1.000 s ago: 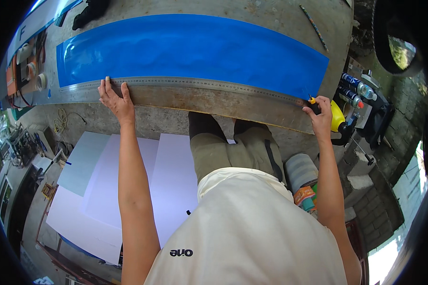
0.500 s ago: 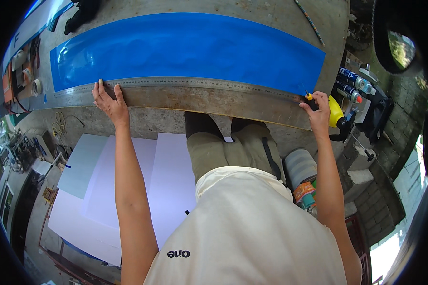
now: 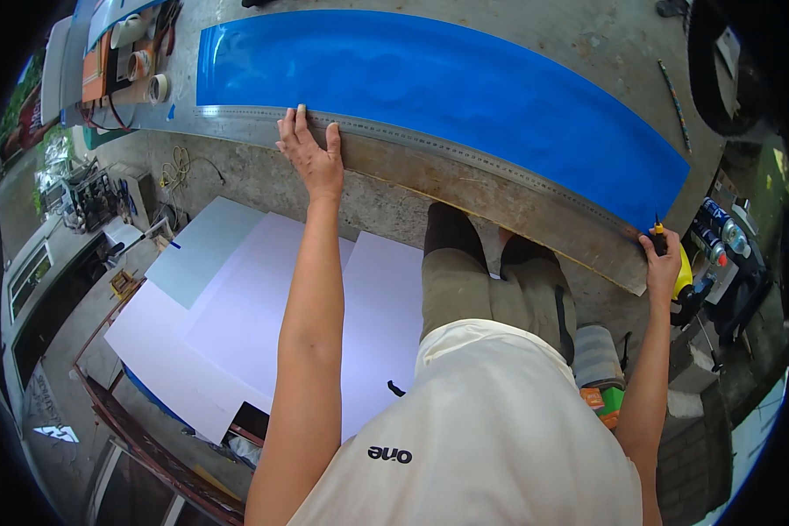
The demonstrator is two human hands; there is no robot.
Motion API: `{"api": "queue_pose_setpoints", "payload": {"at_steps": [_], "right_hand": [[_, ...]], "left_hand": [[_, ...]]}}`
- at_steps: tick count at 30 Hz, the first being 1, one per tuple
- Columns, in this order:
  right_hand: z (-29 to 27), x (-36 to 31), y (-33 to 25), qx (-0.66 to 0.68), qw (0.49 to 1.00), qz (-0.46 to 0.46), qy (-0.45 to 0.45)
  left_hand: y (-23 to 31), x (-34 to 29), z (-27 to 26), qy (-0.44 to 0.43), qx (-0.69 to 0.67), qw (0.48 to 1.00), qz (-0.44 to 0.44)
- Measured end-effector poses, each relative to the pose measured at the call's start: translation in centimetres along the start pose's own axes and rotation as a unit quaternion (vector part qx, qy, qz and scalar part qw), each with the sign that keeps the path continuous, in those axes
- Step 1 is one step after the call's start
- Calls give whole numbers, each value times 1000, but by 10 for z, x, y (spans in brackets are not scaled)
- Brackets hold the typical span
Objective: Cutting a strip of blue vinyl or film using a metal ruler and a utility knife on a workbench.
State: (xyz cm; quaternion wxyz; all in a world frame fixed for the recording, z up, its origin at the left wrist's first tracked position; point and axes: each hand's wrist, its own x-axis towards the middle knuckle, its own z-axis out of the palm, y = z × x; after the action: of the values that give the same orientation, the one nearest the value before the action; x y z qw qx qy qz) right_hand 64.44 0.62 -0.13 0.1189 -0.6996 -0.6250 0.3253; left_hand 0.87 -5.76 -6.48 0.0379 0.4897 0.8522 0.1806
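A long blue sheet (image 3: 430,83) lies flat on the worktable, with a steel ruler (image 3: 473,159) along its near edge. My left hand (image 3: 314,162) rests with fingers spread on the ruler, left of its middle, pressing it from above. At the ruler's right end, my right hand (image 3: 666,263) is closed around a yellow and black utility knife (image 3: 658,230). The knife's thin blade points away from me, beside the sheet's near right corner. Whether the tip touches the sheet I cannot tell.
A pencil (image 3: 674,105) lies beyond the sheet's right end. Tape rolls (image 3: 158,88) sit at the table's left. Spray cans (image 3: 708,242) and a yellow bottle (image 3: 683,273) stand right of my right hand. Large white sheets (image 3: 237,298) lie below the table, at left.
The whole view has turned, so table and hands appear shifted to the right. My left hand stays on the ruler. The knife in my right hand now points more straight away from me.
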Motion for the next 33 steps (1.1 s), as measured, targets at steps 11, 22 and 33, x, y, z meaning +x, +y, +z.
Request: {"api": "queue_pose_setpoints", "payload": {"at_steps": [11, 22, 33], "right_hand": [[5, 3, 4, -10, 1000, -10, -17], [3, 3, 11, -30, 999, -18, -19], [0, 4, 4, -45, 998, -17, -32]], "left_hand": [[-2, 0, -5, 13, 2, 1000, -6], [1, -2, -5, 6, -9, 1000, -18], [1, -2, -4, 3, 12, 1000, -14]]}}
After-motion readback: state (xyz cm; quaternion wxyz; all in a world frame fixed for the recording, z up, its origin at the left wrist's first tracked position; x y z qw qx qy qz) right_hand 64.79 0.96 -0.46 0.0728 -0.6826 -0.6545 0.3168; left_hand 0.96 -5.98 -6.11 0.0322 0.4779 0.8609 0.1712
